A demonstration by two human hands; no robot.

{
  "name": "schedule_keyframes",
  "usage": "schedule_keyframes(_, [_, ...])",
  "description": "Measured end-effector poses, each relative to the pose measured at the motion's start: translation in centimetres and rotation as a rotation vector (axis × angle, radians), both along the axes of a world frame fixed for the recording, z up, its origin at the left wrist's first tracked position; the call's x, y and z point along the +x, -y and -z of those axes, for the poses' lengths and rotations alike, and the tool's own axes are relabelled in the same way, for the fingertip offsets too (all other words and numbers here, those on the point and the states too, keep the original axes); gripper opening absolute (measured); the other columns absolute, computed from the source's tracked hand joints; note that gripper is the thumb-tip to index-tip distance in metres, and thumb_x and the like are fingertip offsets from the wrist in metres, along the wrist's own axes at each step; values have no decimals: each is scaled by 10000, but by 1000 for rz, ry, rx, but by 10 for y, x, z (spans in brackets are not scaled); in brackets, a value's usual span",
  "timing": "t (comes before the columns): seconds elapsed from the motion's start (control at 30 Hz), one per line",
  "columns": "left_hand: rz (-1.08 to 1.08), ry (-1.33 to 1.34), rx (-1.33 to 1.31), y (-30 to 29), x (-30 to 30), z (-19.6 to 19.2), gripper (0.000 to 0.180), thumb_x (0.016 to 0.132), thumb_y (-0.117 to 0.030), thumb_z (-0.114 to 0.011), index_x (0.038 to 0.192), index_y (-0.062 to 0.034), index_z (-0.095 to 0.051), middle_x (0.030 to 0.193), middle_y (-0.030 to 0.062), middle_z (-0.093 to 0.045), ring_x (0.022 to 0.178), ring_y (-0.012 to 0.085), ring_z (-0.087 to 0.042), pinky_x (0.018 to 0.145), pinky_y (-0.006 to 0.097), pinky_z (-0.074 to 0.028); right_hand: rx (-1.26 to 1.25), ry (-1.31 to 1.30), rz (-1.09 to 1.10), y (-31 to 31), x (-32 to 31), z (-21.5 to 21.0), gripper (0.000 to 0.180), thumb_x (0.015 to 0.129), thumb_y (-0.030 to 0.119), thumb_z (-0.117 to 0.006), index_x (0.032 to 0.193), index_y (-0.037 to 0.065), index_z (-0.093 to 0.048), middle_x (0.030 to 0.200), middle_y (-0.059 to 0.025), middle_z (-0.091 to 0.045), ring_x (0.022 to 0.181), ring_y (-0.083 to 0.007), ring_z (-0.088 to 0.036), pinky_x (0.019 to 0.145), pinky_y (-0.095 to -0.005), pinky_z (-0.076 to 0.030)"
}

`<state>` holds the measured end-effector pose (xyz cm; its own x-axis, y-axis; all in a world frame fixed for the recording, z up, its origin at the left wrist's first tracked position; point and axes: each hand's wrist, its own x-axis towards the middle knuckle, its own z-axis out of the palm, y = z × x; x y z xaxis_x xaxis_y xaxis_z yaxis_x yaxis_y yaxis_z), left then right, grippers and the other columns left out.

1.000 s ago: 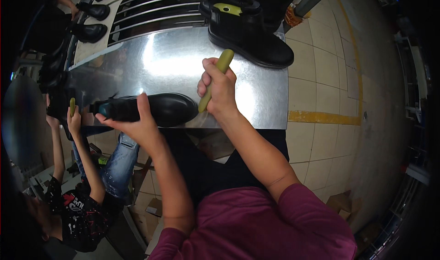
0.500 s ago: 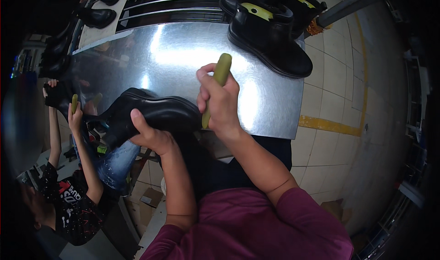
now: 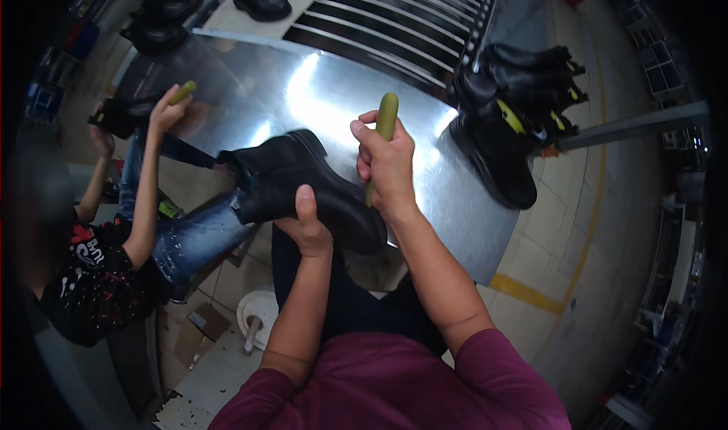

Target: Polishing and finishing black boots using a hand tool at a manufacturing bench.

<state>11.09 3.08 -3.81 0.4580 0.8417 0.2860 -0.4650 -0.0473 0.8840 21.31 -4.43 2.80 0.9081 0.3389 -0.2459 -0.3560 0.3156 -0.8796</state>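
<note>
A black ankle boot (image 3: 282, 174) is tilted on its side at the near edge of the metal table, with its opening to the left and its toe pointing down to the right. My left hand (image 3: 307, 229) grips it from below, thumb up against the near side of the boot. My right hand (image 3: 390, 168) has its fingers wrapped round an olive-green, rounded stick (image 3: 387, 115). The stick's thin lower end comes close to the front of the boot; whether it touches I cannot tell.
At left a co-worker's hand (image 3: 168, 111) holds a similar green stick beside another black boot (image 3: 125, 117). Several black boots (image 3: 500, 153) with yellow-green tabs stand at the table's right. Metal rollers (image 3: 394, 24) lie beyond the shiny tabletop (image 3: 243, 73). A grey bar (image 3: 629, 130) juts in from the right.
My view has turned, so the table and boots appear shifted. The boot in my left hand has been rolled and its toe now angles downward. My right hand still holds the green stick.
</note>
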Motion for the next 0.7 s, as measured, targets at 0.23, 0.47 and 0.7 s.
schedule_keyframes(0.23, [589,-367,267,-41,-3,-35,495,840,-156,-758,1282,27,-633,1149,109,-708,1063,203,-668,954,359,-510,-194,372,237,-6,19,17,170,971,213,-714,1058,77,-660,747,-10,-610,667,-96,-576,630,-286,-471])
schedule_keyframes(0.47, [783,-546,960,-57,42,-74,685,824,-195,-806,1444,-43,-555,1330,212,-661,1219,347,-649,1046,404,-487,89,74,62,110,7,28,270,973,247,-723,1100,14,-677,1008,-42,-700,977,-139,-636,908,-290,-471])
schedule_keyframes(0.7, [487,-429,447,22,-80,-49,1169,769,-289,-918,1618,31,-180,1576,234,-422,1484,324,-397,1212,422,-320,20,126,-62,101,-117,38,290,1001,211,-678,1164,-25,-633,1078,-124,-710,1048,-199,-677,975,-323,-487])
